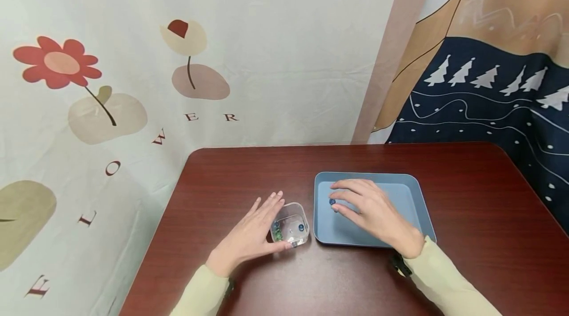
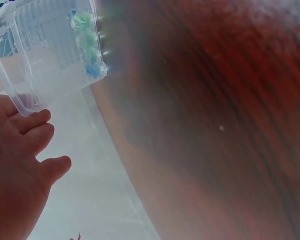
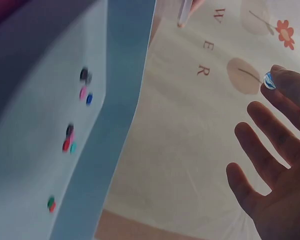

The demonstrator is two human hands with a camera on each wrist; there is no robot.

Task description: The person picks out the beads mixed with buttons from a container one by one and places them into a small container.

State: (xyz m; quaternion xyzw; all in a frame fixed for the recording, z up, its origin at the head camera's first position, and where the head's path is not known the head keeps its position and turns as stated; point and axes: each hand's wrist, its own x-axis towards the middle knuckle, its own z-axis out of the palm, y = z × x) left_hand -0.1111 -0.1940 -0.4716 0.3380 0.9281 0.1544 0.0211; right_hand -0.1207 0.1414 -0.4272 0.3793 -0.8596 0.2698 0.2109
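Observation:
My left hand [image 1: 249, 239] holds a small clear plastic box [image 1: 291, 223], thumb on its near side and fingers along the far left side. Green and blue glass marbles [image 2: 87, 37] lie inside against one wall, and a single blue one sits apart at the box's right. Over the blue tray [image 1: 410, 197], my right hand [image 1: 371, 207] pinches a blue-swirled marble [image 3: 269, 81] between thumb and index finger. Its other fingers are spread. In the right wrist view, several small coloured balls [image 3: 70, 134] show blurred in the tray; the hand hides most of them from the head view.
Box and tray stand side by side on a dark red wooden table [image 1: 249, 173], a narrow gap between them. A pale curtain [image 1: 289, 59] printed with flowers hangs behind the table, with a navy tree-patterned cloth [image 1: 471, 103] at the right.

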